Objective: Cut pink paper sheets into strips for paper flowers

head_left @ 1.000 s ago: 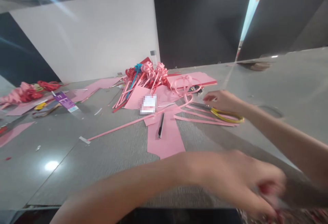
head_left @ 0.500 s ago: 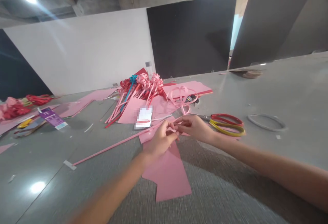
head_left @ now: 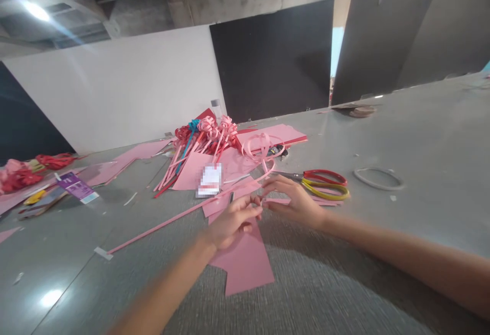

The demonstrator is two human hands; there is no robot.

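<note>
My left hand (head_left: 232, 219) and my right hand (head_left: 291, 199) meet over the grey table (head_left: 344, 273), fingers pinched together on a thin pink paper strip (head_left: 277, 201). A large pink paper sheet (head_left: 245, 261) lies under and in front of my left hand. A long pink strip (head_left: 153, 228) runs from the hands toward the left. Scissors with red and yellow handles (head_left: 325, 184) lie just right of my right hand.
A heap of pink and red paper flowers on sticks (head_left: 202, 138) sits behind the hands, with a flat pink sheet stack (head_left: 283, 133) beside it. A grey ring (head_left: 378, 178) lies at right. A purple packet (head_left: 74, 187) and more red and pink paper (head_left: 23, 171) lie at left.
My left hand came up from the near right edge to the middle and met my right hand, which left the scissors; both now pinch the pink strip. The view tilted slightly.
</note>
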